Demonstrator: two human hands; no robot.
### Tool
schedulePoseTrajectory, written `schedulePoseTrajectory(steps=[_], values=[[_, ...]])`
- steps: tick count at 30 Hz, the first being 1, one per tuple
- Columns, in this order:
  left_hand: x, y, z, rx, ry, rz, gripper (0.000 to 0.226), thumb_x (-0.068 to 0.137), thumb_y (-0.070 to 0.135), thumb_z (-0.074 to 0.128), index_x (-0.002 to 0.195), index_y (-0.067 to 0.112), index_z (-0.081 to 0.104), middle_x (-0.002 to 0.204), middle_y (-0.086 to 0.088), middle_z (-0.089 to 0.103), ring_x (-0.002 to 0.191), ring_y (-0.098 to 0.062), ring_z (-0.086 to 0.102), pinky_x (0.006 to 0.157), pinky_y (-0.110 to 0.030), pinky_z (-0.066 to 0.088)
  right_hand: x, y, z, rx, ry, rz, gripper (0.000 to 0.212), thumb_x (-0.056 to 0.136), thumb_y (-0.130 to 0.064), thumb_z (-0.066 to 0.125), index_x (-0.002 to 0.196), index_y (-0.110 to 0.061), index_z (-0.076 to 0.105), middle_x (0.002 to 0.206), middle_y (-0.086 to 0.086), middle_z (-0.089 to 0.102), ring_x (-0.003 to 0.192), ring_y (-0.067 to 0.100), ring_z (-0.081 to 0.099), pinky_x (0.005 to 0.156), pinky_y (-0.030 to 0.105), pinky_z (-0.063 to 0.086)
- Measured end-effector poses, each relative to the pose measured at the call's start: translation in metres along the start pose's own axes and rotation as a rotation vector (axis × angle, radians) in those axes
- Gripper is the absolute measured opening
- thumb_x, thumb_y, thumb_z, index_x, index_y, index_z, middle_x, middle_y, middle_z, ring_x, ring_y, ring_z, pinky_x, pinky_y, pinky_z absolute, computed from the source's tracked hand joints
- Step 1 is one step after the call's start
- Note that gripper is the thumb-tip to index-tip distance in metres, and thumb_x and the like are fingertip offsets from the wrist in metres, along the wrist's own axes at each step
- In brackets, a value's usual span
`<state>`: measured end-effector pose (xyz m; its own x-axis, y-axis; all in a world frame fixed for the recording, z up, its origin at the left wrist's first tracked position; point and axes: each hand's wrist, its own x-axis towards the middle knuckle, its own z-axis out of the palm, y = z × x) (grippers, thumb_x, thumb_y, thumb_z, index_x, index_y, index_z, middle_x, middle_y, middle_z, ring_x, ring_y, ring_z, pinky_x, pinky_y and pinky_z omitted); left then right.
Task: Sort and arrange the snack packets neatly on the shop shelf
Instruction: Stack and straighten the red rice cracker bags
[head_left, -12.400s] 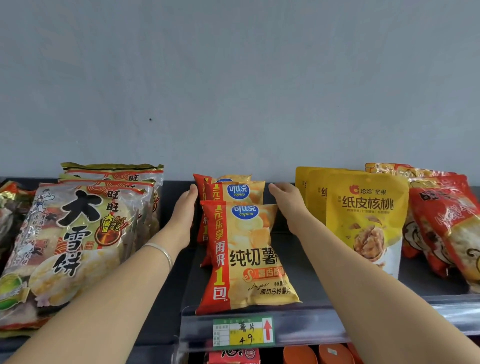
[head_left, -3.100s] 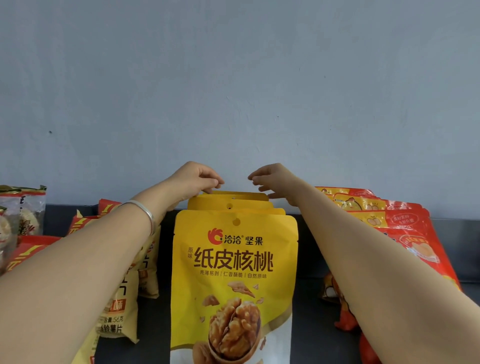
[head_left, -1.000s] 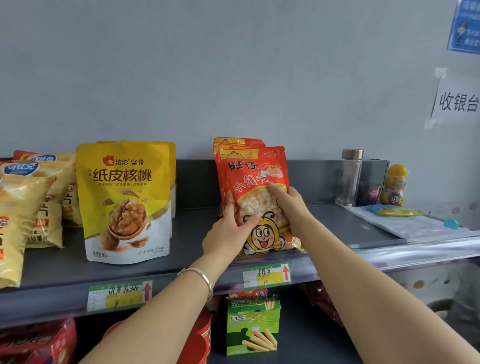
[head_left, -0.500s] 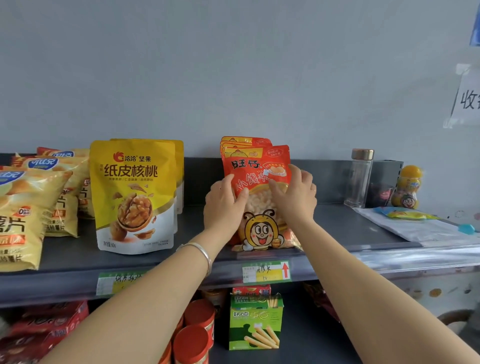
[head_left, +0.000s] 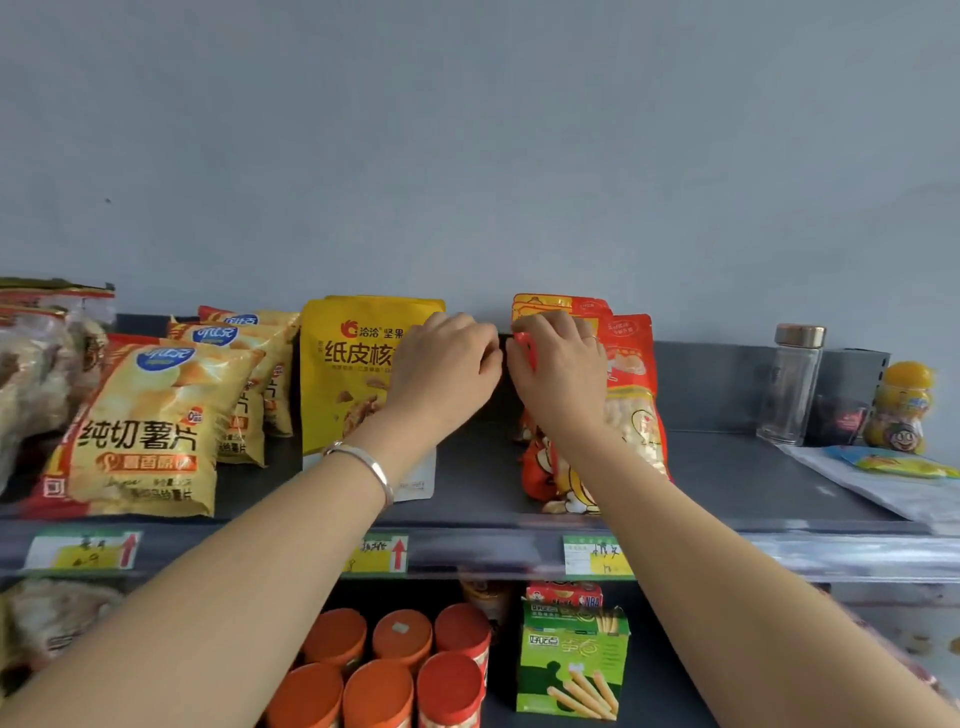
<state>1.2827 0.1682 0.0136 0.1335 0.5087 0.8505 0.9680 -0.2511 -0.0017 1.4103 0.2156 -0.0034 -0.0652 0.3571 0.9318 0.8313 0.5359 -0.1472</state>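
Observation:
Several red snack packets (head_left: 632, 387) stand upright in a row on the grey shelf (head_left: 480, 475). My right hand (head_left: 561, 376) pinches the upper left edge of the front red packet. My left hand (head_left: 447, 374) hovers just left of it with curled fingers, in front of the yellow walnut packets (head_left: 350, 379). A narrow dark gap shows between its fingertips and the red edge, so I cannot tell whether it grips anything. Yellow crisp packets (head_left: 150, 426) lean in a row further left.
Large rice-cracker bags (head_left: 39, 374) fill the far left. On the right stand a glass jar (head_left: 792, 384), a yellow sweets jar (head_left: 904, 410) and a flat plastic bag (head_left: 883, 486). The lower shelf holds orange-lidded tubs (head_left: 379, 670) and a green biscuit box (head_left: 571, 660).
Both hands have moved from the middle of the front red packet up to its top left edge. The view has shifted left, and the packet stands more upright.

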Motion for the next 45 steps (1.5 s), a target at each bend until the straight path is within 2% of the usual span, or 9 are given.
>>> schedulePoseTrajectory(steps=[4, 11, 13, 18, 24, 29, 37, 41, 45], values=[[-0.011, -0.050, -0.042, 0.041, 0.043, -0.025, 0.022, 0.091, 0.028, 0.050, 0.097, 0.015, 0.066, 0.098, -0.003, 0.066, 0.096, -0.026, 0.055, 0.076, -0.036, 0.041, 0.013, -0.061, 0.011, 0.082, 0.070, -0.085, 0.025, 0.083, -0.028, 0.054, 0.096, -0.015, 0.071, 0.099, 0.006, 0.067, 0.092, 0.036, 0.060, 0.070, 0.041, 0.046], [-0.061, -0.173, -0.121, 0.179, 0.005, -0.111, 0.023, 0.093, 0.029, 0.049, 0.106, 0.018, 0.064, 0.106, -0.001, 0.065, 0.102, -0.023, 0.054, 0.081, -0.035, 0.039, 0.009, -0.194, 0.051, 0.188, 0.013, -0.226, 0.021, 0.081, -0.022, 0.059, 0.097, -0.015, 0.070, 0.098, 0.006, 0.067, 0.089, 0.035, 0.060, 0.065, 0.037, 0.047], [-0.081, -0.211, -0.144, 0.223, -0.020, -0.167, 0.023, 0.092, 0.029, 0.048, 0.106, 0.019, 0.063, 0.106, -0.001, 0.064, 0.104, -0.024, 0.053, 0.081, -0.035, 0.039, 0.004, -0.237, 0.065, 0.247, -0.023, -0.250, 0.023, 0.082, -0.022, 0.058, 0.100, -0.014, 0.070, 0.099, 0.006, 0.067, 0.090, 0.036, 0.059, 0.067, 0.038, 0.048], [-0.137, -0.300, -0.200, 0.364, -0.114, -0.247, 0.023, 0.092, 0.031, 0.048, 0.107, 0.022, 0.061, 0.109, -0.001, 0.063, 0.104, -0.025, 0.052, 0.080, -0.036, 0.038, -0.016, -0.344, 0.101, 0.317, -0.206, -0.280, 0.030, 0.092, -0.024, 0.051, 0.117, -0.015, 0.063, 0.112, 0.007, 0.064, 0.106, 0.032, 0.053, 0.083, 0.043, 0.045], [-0.196, -0.388, -0.249, 0.441, -0.151, -0.372, 0.025, 0.093, 0.031, 0.046, 0.111, 0.022, 0.062, 0.109, 0.001, 0.064, 0.103, -0.023, 0.053, 0.080, -0.036, 0.041, -0.032, -0.441, 0.138, 0.380, -0.297, -0.339, 0.034, 0.090, -0.022, 0.052, 0.122, -0.015, 0.061, 0.115, 0.009, 0.063, 0.107, 0.035, 0.053, 0.078, 0.041, 0.046], [-0.224, -0.445, -0.271, 0.485, -0.171, -0.438, 0.022, 0.093, 0.030, 0.048, 0.107, 0.023, 0.062, 0.101, 0.002, 0.064, 0.101, -0.024, 0.054, 0.078, -0.036, 0.038, -0.032, -0.499, 0.179, 0.435, -0.351, -0.383, 0.036, 0.092, -0.025, 0.050, 0.126, -0.017, 0.058, 0.118, 0.006, 0.062, 0.111, 0.030, 0.051, 0.081, 0.039, 0.046], [-0.239, -0.546, -0.279, 0.581, -0.208, -0.480, 0.024, 0.092, 0.031, 0.048, 0.109, 0.023, 0.063, 0.111, 0.003, 0.064, 0.104, -0.021, 0.055, 0.080, -0.034, 0.039, -0.031, -0.590, 0.264, 0.493, -0.407, -0.414, 0.036, 0.092, -0.026, 0.049, 0.126, -0.017, 0.059, 0.118, 0.006, 0.062, 0.111, 0.032, 0.052, 0.085, 0.042, 0.047], [-0.238, -0.597, -0.283, 0.644, -0.243, -0.503, 0.029, 0.093, 0.033, 0.045, 0.117, 0.024, 0.059, 0.119, 0.003, 0.061, 0.119, -0.022, 0.049, 0.090, -0.037, 0.040, -0.017, -0.634, 0.305, 0.500, -0.424, -0.422, 0.035, 0.092, -0.027, 0.048, 0.124, -0.017, 0.058, 0.118, 0.005, 0.061, 0.110, 0.031, 0.052, 0.086, 0.041, 0.045], [-0.245, -0.643, -0.286, 0.663, -0.251, -0.512, 0.034, 0.094, 0.039, 0.043, 0.123, 0.028, 0.055, 0.126, 0.004, 0.058, 0.125, -0.019, 0.046, 0.093, -0.037, 0.038, -0.010, -0.675, 0.337, 0.522, -0.470, -0.409, 0.037, 0.093, -0.027, 0.048, 0.128, -0.016, 0.056, 0.125, 0.005, 0.059, 0.116, 0.030, 0.049, 0.088, 0.041, 0.045]])
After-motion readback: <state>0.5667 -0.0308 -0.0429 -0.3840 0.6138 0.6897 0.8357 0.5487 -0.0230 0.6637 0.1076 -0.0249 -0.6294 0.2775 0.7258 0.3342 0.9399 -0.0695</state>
